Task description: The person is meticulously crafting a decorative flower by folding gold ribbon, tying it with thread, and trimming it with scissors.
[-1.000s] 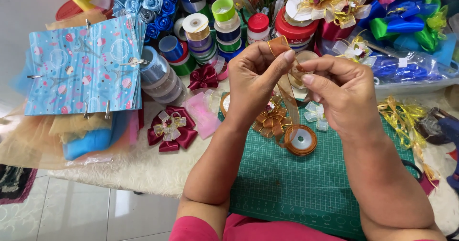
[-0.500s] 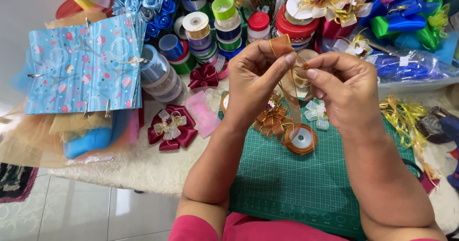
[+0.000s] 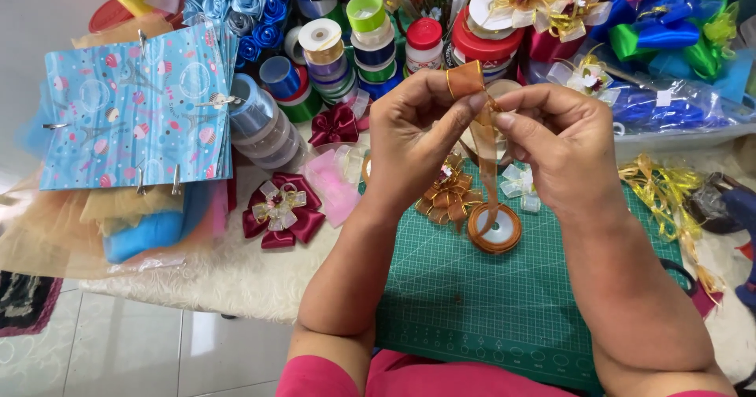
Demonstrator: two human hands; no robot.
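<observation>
Ribbon (image 3: 466, 78), copper-orange and sheer with a gold edge, was held above the green cutting mat (image 3: 504, 310), pinched into a loop between the left hand (image 3: 413, 133) and the right hand (image 3: 555, 141); both hands were closed on it, fingertips meeting. A strand was seen trailing down to the ribbon spool (image 3: 494, 229), which lay flat on the mat at 6 o'clock from the hands.

The mat was laid on a tabletop (image 3: 236, 275) covered with a cream fleecy cloth, and a pale tiled floor (image 3: 134, 358) was seen at 7 o'clock. A blue patterned paper pad (image 3: 134, 109) was clipped at 9 o'clock, over folded tulle (image 3: 134, 224) in cream and blue. A maroon bow (image 3: 279, 212) lay at 8 o'clock from the hands, and stacked ribbon rolls (image 3: 346, 50) stood at 11 o'clock.

Part of a brown-gold bow (image 3: 450, 196) was hidden behind the left wrist. Only the dark edge of an object at 3 o'clock was in frame, too cut off to be identified. A clear plastic bag (image 3: 677, 105) at 2 o'clock was seen to hold blue ribbon, its contents blurred by the film.
</observation>
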